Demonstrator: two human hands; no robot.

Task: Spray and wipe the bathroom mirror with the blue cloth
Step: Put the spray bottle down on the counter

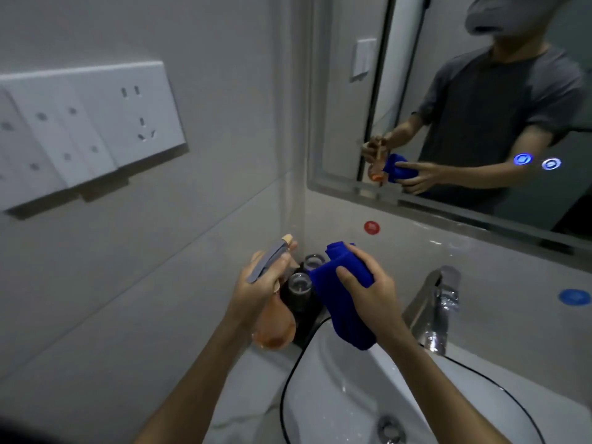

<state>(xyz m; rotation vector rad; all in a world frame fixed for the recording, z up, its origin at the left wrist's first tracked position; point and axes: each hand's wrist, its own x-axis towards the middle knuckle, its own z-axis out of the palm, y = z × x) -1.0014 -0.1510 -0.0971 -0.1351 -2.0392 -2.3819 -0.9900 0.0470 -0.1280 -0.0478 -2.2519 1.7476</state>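
Observation:
My left hand (256,288) grips a spray bottle (275,331) with an orange body and a grey trigger head, its nozzle tilted up toward the wall corner. My right hand (373,298) holds the bunched blue cloth (339,302) just right of the bottle, above the basin's left rim. The bathroom mirror (448,100) hangs at the upper right and reflects both hands, the cloth and the person's torso.
Two dark bottles (299,294) with clear caps stand in the corner behind my hands. A chrome tap (432,302) rises right of them over the white basin (358,389). Wall sockets (96,123) sit on the left wall. Two lit touch buttons (536,161) glow on the mirror.

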